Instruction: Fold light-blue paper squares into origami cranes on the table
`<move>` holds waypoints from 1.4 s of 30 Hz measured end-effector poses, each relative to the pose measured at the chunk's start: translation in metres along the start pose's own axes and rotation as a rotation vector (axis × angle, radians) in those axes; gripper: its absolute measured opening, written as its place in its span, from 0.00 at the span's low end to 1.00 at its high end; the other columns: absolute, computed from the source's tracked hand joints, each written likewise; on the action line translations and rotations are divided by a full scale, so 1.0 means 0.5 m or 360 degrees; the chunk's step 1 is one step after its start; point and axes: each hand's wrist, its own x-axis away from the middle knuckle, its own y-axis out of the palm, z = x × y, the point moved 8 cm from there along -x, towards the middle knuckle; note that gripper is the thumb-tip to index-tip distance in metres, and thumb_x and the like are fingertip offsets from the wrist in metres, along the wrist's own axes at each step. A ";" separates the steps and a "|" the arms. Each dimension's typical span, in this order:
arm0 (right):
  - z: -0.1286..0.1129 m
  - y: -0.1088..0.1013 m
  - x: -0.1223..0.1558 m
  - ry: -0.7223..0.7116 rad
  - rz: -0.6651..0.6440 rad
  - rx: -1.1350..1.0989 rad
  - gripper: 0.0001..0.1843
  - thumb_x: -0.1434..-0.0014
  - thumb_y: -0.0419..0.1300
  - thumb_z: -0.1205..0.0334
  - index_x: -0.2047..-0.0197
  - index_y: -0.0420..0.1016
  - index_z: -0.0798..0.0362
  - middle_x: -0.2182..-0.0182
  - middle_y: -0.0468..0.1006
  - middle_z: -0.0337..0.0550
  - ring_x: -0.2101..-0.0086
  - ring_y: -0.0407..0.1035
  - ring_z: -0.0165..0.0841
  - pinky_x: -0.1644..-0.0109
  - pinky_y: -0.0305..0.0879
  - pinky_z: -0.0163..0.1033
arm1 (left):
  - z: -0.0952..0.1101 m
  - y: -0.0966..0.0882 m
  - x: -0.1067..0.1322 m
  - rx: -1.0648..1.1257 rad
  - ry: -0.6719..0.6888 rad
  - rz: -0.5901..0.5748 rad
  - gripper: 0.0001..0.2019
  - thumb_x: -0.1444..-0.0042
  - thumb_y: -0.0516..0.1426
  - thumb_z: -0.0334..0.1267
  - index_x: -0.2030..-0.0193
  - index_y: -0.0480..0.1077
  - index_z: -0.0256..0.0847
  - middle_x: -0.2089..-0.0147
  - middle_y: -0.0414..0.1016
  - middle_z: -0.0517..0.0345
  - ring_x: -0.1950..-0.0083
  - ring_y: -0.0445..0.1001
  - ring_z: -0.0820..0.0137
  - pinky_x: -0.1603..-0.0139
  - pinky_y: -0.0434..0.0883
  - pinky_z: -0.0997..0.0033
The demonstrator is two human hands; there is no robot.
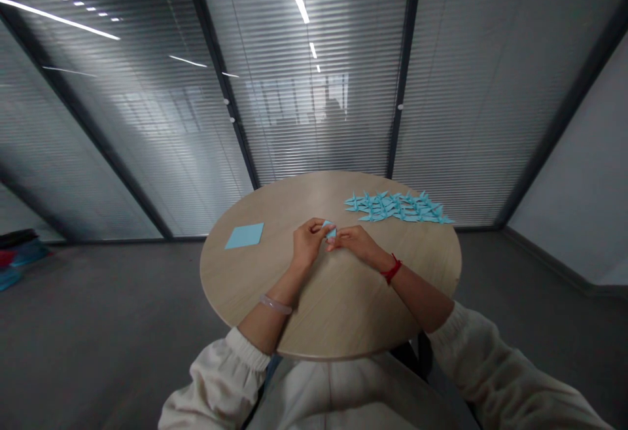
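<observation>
A small folded piece of light blue paper [330,229] is held up over the middle of the round table [338,325]. My left hand [309,240] pinches it from the left side, thumb across its face. From the right, the fingers of my right hand [356,241] close on its lower right edge. Fingertips cover part of the paper, so its exact folds cannot be made out. To the left lies a flat light blue paper sheet [244,235]. Rows of folded blue paper cranes [395,207] lie close together at the table's back right.
Glass panels with blinds [318,135] stand behind the table's far edge. A white wall [583,175] rises at the right. Dark and red-blue items [22,253] sit on the floor at far left. My lap is against the near edge.
</observation>
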 end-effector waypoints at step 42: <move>0.006 -0.006 -0.001 -0.0198 0.0033 0.0031 0.16 0.45 0.62 0.50 0.62 0.75 0.55 0.75 0.80 0.42 0.71 0.74 0.32 0.63 0.67 0.37 | -0.011 -0.022 0.001 0.0453 -0.0296 0.0093 0.18 0.59 0.68 0.46 0.69 0.73 0.33 0.68 0.80 0.47 0.69 0.78 0.67 0.64 0.75 0.68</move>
